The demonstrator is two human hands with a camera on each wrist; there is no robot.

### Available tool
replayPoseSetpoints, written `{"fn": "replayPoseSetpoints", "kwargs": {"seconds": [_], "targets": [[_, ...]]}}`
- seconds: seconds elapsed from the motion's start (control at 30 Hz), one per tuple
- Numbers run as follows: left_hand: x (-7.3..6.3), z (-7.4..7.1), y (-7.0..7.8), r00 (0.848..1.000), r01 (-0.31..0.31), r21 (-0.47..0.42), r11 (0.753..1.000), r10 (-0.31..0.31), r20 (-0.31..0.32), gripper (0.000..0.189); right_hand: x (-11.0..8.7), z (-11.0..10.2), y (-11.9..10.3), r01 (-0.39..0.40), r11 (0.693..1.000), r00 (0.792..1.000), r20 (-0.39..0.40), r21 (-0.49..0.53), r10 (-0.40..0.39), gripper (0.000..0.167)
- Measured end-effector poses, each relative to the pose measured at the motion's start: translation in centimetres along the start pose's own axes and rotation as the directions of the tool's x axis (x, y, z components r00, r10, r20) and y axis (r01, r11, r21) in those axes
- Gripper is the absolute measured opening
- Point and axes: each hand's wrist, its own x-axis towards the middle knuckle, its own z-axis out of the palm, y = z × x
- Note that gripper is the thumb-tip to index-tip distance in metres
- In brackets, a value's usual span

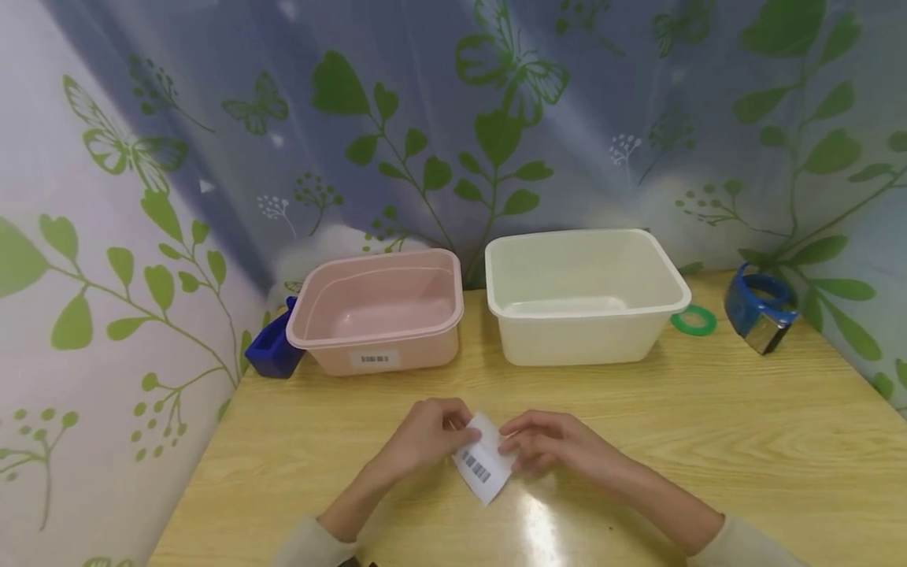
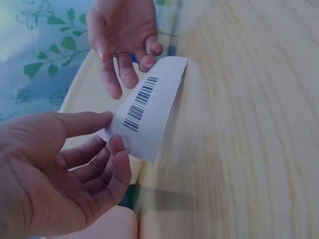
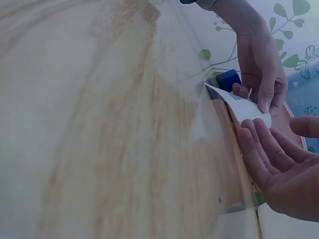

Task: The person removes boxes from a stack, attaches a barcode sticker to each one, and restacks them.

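A white barcode label [image 1: 485, 466] is held above the wooden table, slightly curved, its printed side showing. My left hand [image 1: 423, 438] pinches one edge between thumb and fingertips; the left wrist view shows this grip on the label [image 2: 154, 112] closely. Opposite it, my right hand [image 1: 560, 442] has its fingertips at the label's other edge. In the right wrist view the thumb of the right hand [image 3: 294, 172] stands apart from its fingers, which lie against or just beside the label [image 3: 249, 110]; firm contact is hard to tell.
Behind the hands stand a pink bin [image 1: 411, 358] bearing a barcode label and a white bin [image 1: 574, 342]. A dark blue holder [image 1: 276, 350] sits far left. At right lie a green tape ring [image 1: 694, 320] and a blue tape dispenser [image 1: 758, 307]. A patterned curtain [image 1: 425, 102] hangs behind.
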Motion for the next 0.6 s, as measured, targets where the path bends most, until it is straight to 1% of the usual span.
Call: {"fn": "replayPoseSetpoints", "kwargs": {"seconds": [0.27,0.4,0.5,0.6], "targets": [[0.6,-0.1,0.8,0.998,-0.011,-0.023,1.000,0.010,-0.055,0.011,-0.6,-0.6,-0.1,0.062,0.998,0.998,0.014,0.019,-0.063,0.039],[0.6,-0.3,1.3,0.998,-0.017,-0.052,0.998,0.013,-0.068,0.014,-0.7,-0.9,-0.2,0.069,0.997,0.998,0.011,0.047,-0.069,0.038],[0.6,-0.4,1.4,0.998,0.000,-0.113,0.994,-0.006,-0.060,0.014,-0.7,-0.9,-0.4,0.063,0.997,0.998,0.006,0.044,-0.063,0.039],[0.5,-0.2,1.3,0.999,0.018,-0.226,0.974,-0.027,-0.034,0.024,-0.7,-0.7,-0.6,0.059,0.998,0.998,-0.009,0.022,-0.059,0.039]]}}
